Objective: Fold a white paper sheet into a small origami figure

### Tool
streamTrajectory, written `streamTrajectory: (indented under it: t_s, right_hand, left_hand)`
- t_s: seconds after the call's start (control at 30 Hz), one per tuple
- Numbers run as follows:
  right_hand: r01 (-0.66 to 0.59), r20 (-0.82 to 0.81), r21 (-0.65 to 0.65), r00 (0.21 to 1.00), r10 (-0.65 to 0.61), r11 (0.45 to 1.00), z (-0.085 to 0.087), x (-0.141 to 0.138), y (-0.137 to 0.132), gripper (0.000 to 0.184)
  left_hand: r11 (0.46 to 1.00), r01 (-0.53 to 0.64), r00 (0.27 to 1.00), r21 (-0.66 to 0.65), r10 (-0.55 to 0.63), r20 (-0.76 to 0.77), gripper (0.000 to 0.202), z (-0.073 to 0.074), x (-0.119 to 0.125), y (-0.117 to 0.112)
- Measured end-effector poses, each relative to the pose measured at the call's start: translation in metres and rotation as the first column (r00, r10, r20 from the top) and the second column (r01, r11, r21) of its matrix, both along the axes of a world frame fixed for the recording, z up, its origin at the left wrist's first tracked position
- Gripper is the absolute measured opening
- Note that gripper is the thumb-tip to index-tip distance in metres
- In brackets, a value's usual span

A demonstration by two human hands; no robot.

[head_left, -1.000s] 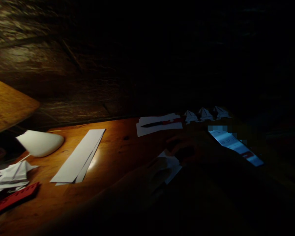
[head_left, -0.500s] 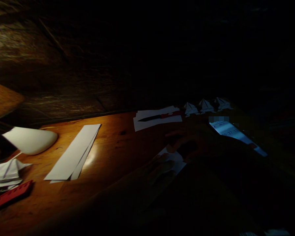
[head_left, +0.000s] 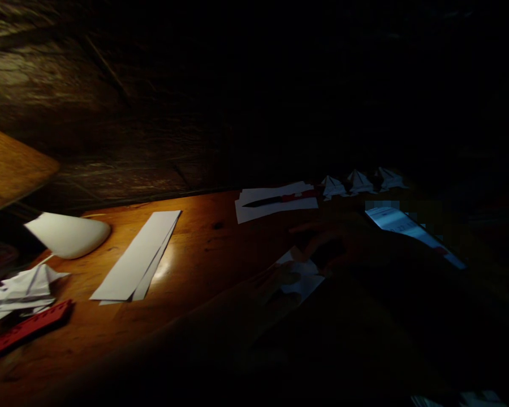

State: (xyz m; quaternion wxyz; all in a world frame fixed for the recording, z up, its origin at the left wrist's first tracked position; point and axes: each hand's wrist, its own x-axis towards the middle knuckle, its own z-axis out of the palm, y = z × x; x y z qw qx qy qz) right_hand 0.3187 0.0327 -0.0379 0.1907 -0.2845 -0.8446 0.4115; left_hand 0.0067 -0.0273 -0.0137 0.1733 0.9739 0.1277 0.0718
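Note:
In deep shadow near the middle of the head view lies a small white piece of paper (head_left: pixel 307 281), partly covered by my hands. My left hand (head_left: pixel 271 288) comes in from the lower left, with its fingers over the paper's left side, gripping it against the table. From the right, my right hand (head_left: pixel 333 243) holds the paper's upper edge with bent fingers, while one finger stretches out to the left above it. Dim light hides the exact finger contacts.
Long paper strips (head_left: pixel 139 257) lie on the wooden table (head_left: pixel 203 249). A red-handled knife (head_left: pixel 275 199) rests on more paper (head_left: pixel 244 213), beside several folded paper figures (head_left: pixel 360 182). A lit phone (head_left: pixel 407 226) is at right. Left are a lamp (head_left: pixel 72 234), crumpled-looking folded paper (head_left: pixel 23 291) and a red notched object (head_left: pixel 29 328).
The view has shifted slightly, so the table items appear a little further right. Both hands stay at the paper with little visible movement.

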Motion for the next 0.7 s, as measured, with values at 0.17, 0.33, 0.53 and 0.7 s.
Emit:
streamTrajectory:
  t_s: [0.17, 0.33, 0.53, 0.7]
  right_hand:
    - [0.001, -0.007, 0.008, 1.0, -0.001, 1.0, 0.001, 0.0, 0.0, 0.042]
    - [0.014, 0.043, 0.006, 0.999, -0.014, 1.0, 0.009, -0.001, -0.004, 0.034]
    - [-0.015, 0.04, 0.006, 0.999, 0.015, 1.0, 0.009, -0.001, -0.001, 0.034]
    - [-0.015, 0.035, 0.017, 0.999, 0.014, 1.0, 0.015, -0.001, -0.002, 0.036]
  left_hand:
    - [1.0, 0.009, 1.0, 0.005, -0.009, 0.008, 0.04, -0.002, -0.001, 0.001]
    - [1.0, 0.011, 1.0, 0.026, -0.011, 0.007, 0.038, -0.001, -0.002, 0.001]
    - [0.999, 0.013, 1.0, 0.038, -0.013, -0.018, 0.039, -0.001, -0.002, 0.001]
    - [0.999, 0.008, 1.0, 0.037, -0.007, -0.029, 0.039, 0.0, -0.003, 0.001]
